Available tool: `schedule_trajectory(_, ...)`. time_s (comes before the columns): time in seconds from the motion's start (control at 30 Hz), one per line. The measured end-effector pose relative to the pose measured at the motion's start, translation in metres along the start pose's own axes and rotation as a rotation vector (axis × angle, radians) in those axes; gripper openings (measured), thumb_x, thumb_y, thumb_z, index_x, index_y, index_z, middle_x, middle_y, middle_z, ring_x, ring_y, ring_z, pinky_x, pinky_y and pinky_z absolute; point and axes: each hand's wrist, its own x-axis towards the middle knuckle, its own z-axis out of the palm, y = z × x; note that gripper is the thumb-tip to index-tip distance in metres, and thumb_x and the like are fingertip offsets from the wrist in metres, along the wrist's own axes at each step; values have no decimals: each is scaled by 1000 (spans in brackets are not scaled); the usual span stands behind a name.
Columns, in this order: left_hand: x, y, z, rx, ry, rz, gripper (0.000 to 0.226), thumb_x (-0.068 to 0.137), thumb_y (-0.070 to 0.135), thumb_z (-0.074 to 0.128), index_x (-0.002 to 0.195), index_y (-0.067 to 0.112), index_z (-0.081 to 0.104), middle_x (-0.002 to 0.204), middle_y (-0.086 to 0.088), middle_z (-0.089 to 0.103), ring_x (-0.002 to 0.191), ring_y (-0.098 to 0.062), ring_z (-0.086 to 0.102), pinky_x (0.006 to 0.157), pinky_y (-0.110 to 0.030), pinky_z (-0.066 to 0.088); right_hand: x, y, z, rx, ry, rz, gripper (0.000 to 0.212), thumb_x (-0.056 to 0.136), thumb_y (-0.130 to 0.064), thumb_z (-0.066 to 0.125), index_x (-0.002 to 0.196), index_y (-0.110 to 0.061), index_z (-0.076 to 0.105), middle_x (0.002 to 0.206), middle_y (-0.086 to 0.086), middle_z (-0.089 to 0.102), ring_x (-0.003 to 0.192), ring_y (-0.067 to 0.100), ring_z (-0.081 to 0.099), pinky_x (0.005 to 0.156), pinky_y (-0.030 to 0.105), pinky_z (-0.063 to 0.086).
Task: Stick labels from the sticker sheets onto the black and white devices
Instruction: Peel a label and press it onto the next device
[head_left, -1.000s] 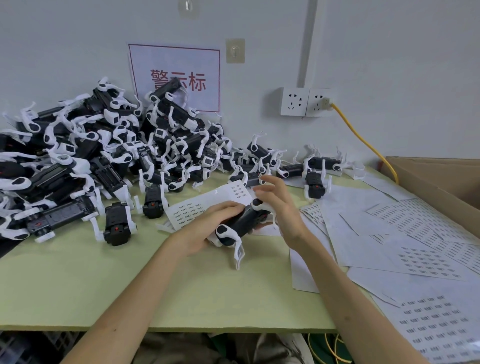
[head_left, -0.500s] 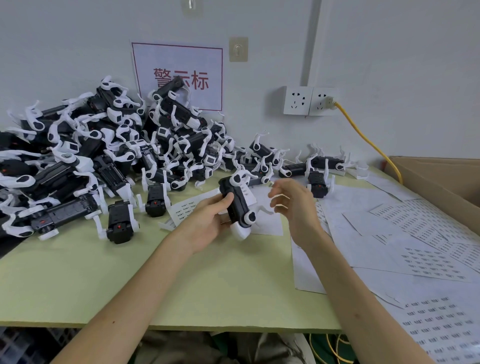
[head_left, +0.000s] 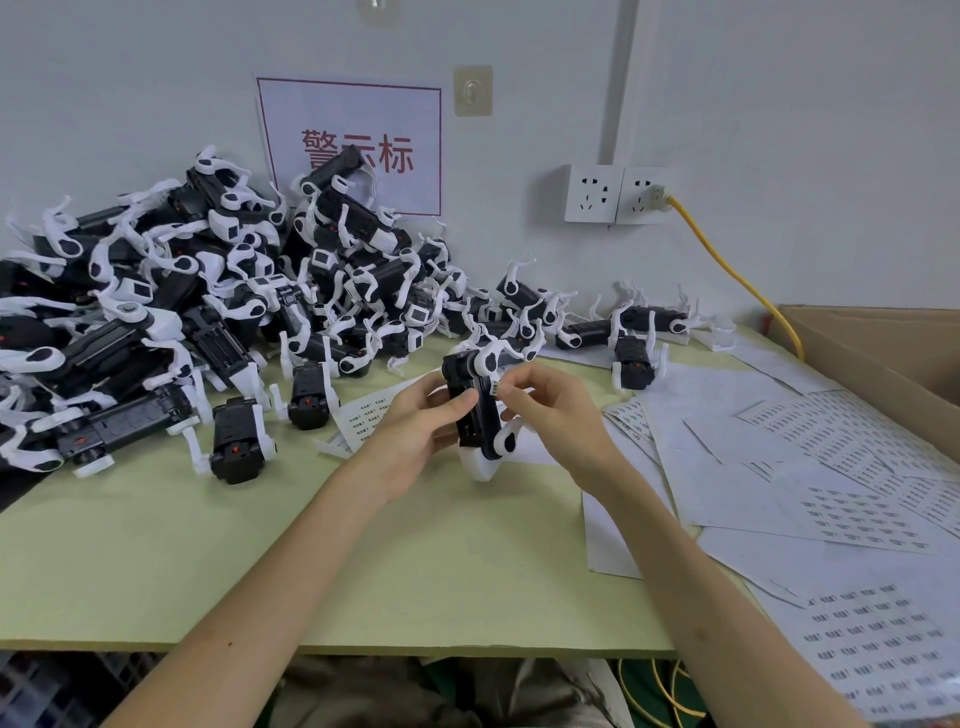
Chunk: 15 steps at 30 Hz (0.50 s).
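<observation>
My left hand (head_left: 415, 431) has its fingers curled round the black body of the device (head_left: 472, 415), upright above the table (head_left: 260, 545). My right hand (head_left: 550, 410) pinches what seems a label (head_left: 494, 387) against its side. I judge it light and stiff, but the thin white legs may snap, so I hold the body.

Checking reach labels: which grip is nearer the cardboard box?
Right. The right grip pinches at the held device, left of the cardboard box; the left grip holds the device's far side, farther away.
</observation>
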Motion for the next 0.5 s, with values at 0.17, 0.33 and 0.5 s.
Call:
schedule_trajectory(0.17, -1, 0, 1, -18, -30, 15, 51, 82, 23, 74, 129, 8, 62, 116, -9, 75, 106, -27, 73, 80, -27, 57, 0, 1, 2, -41, 11, -24, 16, 99, -8, 62, 84, -12, 66, 88, -1, 67, 70, 10, 65, 72, 21, 52)
schedule_trajectory(0.33, -2, -1, 2, -10, -39, 28, 52, 83, 23, 74, 131, 9, 61, 119, -11, 74, 108, -29, 73, 82, -27, 57, 1, 3, 2, -76, 19, -48, 15, 100, -11, 62, 85, -14, 65, 89, -1, 66, 67, 8, 64, 68, 19, 50)
schedule_trajectory(0.5, 0, -2, 1, -5, -35, 33, 47, 87, 18, 72, 132, 10, 61, 124, -14, 72, 110, -31, 72, 85, -29, 57, 2, 6, 3, -114, 33, -63, 14, 100, -12, 62, 86, -14, 64, 83, -4, 64, 66, 11, 62, 66, 23, 51)
